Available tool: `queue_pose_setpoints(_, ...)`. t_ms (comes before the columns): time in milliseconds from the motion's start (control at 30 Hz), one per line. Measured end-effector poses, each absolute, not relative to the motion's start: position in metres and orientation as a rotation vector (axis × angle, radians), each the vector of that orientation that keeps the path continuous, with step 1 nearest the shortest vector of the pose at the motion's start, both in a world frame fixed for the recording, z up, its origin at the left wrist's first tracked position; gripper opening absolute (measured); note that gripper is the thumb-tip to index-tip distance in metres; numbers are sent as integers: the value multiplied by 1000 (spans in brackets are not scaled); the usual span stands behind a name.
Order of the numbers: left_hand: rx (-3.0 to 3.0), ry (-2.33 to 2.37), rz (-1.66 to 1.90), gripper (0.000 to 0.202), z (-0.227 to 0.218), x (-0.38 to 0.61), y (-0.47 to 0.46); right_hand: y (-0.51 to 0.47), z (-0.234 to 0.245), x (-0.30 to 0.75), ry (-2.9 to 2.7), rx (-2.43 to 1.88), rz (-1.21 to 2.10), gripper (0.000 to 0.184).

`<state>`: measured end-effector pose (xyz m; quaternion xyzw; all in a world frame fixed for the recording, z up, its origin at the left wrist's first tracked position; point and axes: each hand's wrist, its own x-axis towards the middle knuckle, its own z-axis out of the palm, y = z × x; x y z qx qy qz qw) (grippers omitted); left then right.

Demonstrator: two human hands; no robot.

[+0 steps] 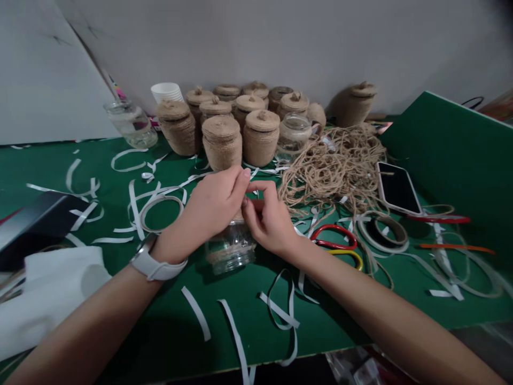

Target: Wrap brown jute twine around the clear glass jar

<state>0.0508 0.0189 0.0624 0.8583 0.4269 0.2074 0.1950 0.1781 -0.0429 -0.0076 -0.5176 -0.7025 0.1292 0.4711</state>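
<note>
A clear glass jar (231, 247) stands upside down at the table's middle, its threaded neck low and toward me. A tan, twine-like patch shows at its upper end, just under my hands. My left hand (214, 200), with a white-strapped watch (158, 262) at the wrist, is closed over the jar's top, and its fingertips are mostly hidden. From the right, my right hand (269, 220) meets it, thumb and forefinger pinched together against the jar's upper edge. Whatever lies in that pinch is too small to make out.
Several twine-wrapped lidded jars (262, 139) stand behind, beside a bare glass jar (294, 131). A twine heap (336, 166), phone (398, 188), red-handled scissors (334, 237) and tape rolls (385, 231) lie right. White strips (196, 313) litter the green table (160, 342).
</note>
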Motion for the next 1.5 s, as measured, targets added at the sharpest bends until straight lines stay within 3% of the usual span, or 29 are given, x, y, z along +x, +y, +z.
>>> queue_pose_setpoints(100,2356,1151,481,69,59,51,21,-41,-6,179,-1691,-1265,390,16)
queue_pose_setpoints(167,2284,1159,477,74,56,50,25,-38,-5,180,-1672,-1278,415,15)
queue_pose_setpoints(400,1868,881,935,54,33,53,36,-31,-1,192,-1540,-1371,376,13)
queue_pose_setpoints(833,1871,704,1089,48,19,45,33,-34,1,193,-1653,-1454,317,16)
queue_pose_setpoints(933,1876,717,1032,40,21,43,35,-33,2,197,-1633,-1422,350,16)
queue_pose_setpoints(1067,1949,690,650,18,37,39,37,-32,6,202,-1666,-1363,396,19)
queue_pose_setpoints(1300,2160,1157,742,20,50,58,20,-37,6,194,-1646,-1333,427,18)
queue_pose_setpoints(1500,2082,1028,748,47,39,59,22,-29,0,202,-1556,-1361,432,15)
